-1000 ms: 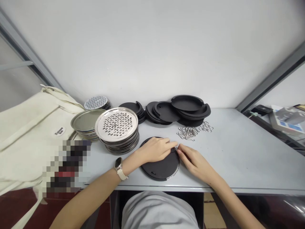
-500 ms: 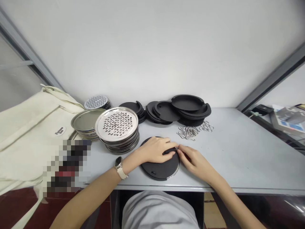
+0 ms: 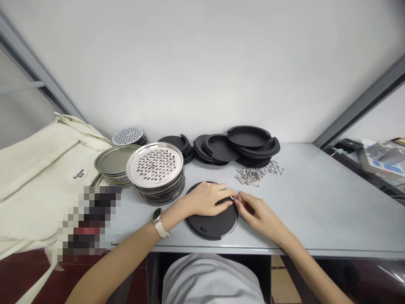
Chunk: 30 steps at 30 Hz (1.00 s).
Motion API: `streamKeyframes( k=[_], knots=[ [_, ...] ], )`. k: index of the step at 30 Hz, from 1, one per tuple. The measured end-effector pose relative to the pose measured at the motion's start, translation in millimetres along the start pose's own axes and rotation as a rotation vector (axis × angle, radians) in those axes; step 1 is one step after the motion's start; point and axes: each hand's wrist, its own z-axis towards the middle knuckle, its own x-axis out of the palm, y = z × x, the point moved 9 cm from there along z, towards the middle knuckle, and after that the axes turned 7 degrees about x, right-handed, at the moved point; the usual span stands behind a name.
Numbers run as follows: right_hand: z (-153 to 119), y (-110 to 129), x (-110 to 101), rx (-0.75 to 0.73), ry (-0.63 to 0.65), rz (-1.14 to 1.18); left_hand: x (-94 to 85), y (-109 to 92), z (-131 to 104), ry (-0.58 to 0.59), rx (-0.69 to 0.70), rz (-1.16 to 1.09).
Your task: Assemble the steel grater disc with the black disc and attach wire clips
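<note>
A black round disc [image 3: 207, 226] lies flat near the table's front edge, a shiny metal rim showing along its lower right side. On top of it rests my left hand [image 3: 207, 199], fingers stretched towards the right edge and thumb apart from the index finger. My right hand [image 3: 255, 210] pinches at that same edge, its fingertips almost meeting those of the left. Between them shows a small shiny metal piece [image 3: 233, 198], mostly covered by the fingers; its shape is unclear. Several metal hook clips [image 3: 249, 175] lie loose behind the disc.
Stacked metal grater discs [image 3: 155, 166] and olive-green lids [image 3: 117, 159] stand at left, with another perforated disc [image 3: 127, 136] behind. Black round trays [image 3: 249, 137] are piled along the wall. Metal rings [image 3: 274, 168] lie beside the clips. A cream cloth bag [image 3: 38, 169] covers the left side.
My right fingertips have shifted very slightly at the disc's edge, and the metal piece there shows a little more brightly. The left hand and the disc stay almost still.
</note>
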Motion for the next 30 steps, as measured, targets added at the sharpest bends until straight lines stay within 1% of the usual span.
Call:
streamKeyframes(
  k=[5, 13, 21, 25, 30],
  knots=[
    [0, -3, 0, 0.036, 0.002, 0.075, 1.1, 1, 0, -0.008, -0.009, 0.005],
    [2, -8, 3, 0.073, 0.026, 0.095, 0.9, 1, 0, -0.033, -0.006, -0.012],
    [2, -13, 1, 0.121, 0.026, 0.197, 3.5, 3, -1, -0.034, -0.019, -0.021],
    [2, -13, -1, 0.113, 0.012, 0.199, 2.5, 3, -1, -0.037, -0.023, -0.017],
    [2, -9, -2, 0.081, 0.004, 0.159, 1.9, 1, 0, -0.001, -0.025, 0.008]
  ],
)
